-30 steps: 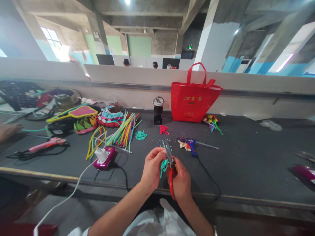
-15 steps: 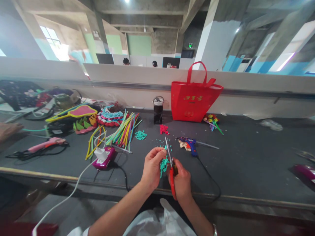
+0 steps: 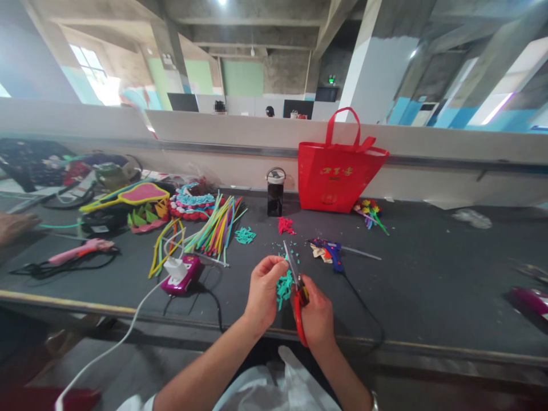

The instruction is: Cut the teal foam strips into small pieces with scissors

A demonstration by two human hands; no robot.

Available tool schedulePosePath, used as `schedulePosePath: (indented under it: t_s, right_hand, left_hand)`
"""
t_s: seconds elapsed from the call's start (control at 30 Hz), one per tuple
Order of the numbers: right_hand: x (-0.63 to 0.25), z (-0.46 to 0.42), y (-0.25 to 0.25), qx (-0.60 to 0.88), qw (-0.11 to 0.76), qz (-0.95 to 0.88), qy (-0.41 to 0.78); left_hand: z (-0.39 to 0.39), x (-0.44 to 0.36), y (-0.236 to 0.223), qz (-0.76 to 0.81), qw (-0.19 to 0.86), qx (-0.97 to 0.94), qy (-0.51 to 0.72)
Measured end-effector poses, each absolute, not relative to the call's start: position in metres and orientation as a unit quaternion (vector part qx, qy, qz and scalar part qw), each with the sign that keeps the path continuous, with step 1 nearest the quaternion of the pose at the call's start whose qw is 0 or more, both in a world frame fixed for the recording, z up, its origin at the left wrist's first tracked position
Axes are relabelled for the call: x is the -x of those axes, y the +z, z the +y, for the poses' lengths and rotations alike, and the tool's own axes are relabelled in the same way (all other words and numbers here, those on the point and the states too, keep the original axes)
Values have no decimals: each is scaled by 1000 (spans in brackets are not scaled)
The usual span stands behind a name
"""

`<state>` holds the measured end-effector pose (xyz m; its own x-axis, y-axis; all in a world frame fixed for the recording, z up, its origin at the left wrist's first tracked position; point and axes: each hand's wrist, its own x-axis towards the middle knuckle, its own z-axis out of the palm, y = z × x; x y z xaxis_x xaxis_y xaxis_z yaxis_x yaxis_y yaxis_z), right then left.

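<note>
My right hand [image 3: 315,311] is wrapped round the red handles of a pair of scissors [image 3: 298,305], whose blades point away from me and slant left. The blade tips lie just beyond my left hand [image 3: 266,288], its thumb and forefinger pinched together beside the blades. What the pinch holds is too small to make out. Beneath and between both hands lies a pile of teal cut strips [image 3: 284,288], with tiny teal bits scattered past it. Farther off sit a second small teal pile [image 3: 245,235] and a heap of red pieces [image 3: 285,225].
Right of my hands lies a blue glue gun [image 3: 334,256] with its cord. Colourful sticks [image 3: 216,228] and a purple power socket [image 3: 182,277] are to the left. A dark bottle [image 3: 274,194] and red bag [image 3: 338,177] stand behind. Another person's hand [image 3: 17,227] shows far left.
The scissors' blades have swung slightly left and look more closed together. My right hand has shifted a little; my left hand keeps its pinch in nearly the same place.
</note>
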<state>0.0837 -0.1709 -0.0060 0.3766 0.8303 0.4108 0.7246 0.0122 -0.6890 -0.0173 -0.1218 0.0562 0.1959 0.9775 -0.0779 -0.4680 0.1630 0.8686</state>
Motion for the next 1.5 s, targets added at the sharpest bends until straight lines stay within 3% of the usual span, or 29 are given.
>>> schedulePosePath:
  t_s: [0.43,0.93,1.23,1.5]
  right_hand:
    - [-113,-173,-18,691,504,-504,121]
    - [-113,-182,-21,636,560,-450,281]
    - [-125,-185,-37,656,590,-425,204]
    - [-133,-188,-50,674,579,-433,154]
  left_hand:
    - [-8,66,-8,533,378,-496,573]
    - [47,90,-26,584,267,-558,525]
    - [58,94,-24,577,230,-620,480]
    - [-14,69,-17,440,228,-781,381]
